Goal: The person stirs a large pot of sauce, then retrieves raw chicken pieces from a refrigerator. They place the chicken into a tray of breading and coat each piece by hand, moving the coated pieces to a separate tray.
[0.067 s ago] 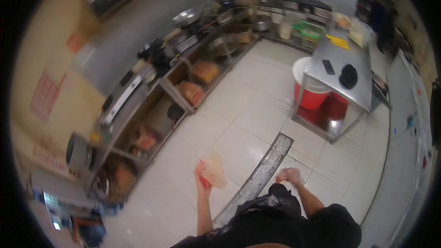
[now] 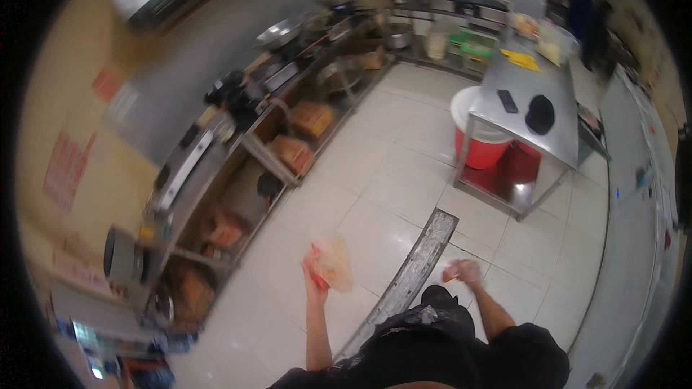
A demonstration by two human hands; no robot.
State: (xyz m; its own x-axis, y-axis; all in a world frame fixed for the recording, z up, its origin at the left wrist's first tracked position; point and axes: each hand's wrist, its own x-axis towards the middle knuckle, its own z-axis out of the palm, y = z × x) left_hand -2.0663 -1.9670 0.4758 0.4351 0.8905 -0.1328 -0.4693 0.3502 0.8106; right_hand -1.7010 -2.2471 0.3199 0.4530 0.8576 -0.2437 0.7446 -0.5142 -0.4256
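My left hand (image 2: 314, 278) is closed on a thin, see-through plastic bag (image 2: 336, 262), held out in front of me above the tiled floor. Red shows at the fingers and through the plastic; whether it is in the bag or on it I cannot tell. On my right hand (image 2: 465, 271) is a clear plastic glove. Its fingers are curled in, and a small orange-red patch (image 2: 449, 274) shows at their tips, too blurred to name. Both hands are well apart and touch no furniture.
A grated floor drain (image 2: 422, 259) runs between my hands. Along the left stands a steel cooking counter (image 2: 245, 133) with boxes (image 2: 311, 117) beneath. At the right a steel table (image 2: 497, 119) bears a phone (image 2: 507, 101), a black cap-like thing (image 2: 539, 114) and a yellow cloth (image 2: 520, 60); a red bucket (image 2: 476, 151) stands by it.
The whole view has shifted slightly, with the room's things sliding left. My right hand has moved a little up and to the right; the left hand still holds the bag.
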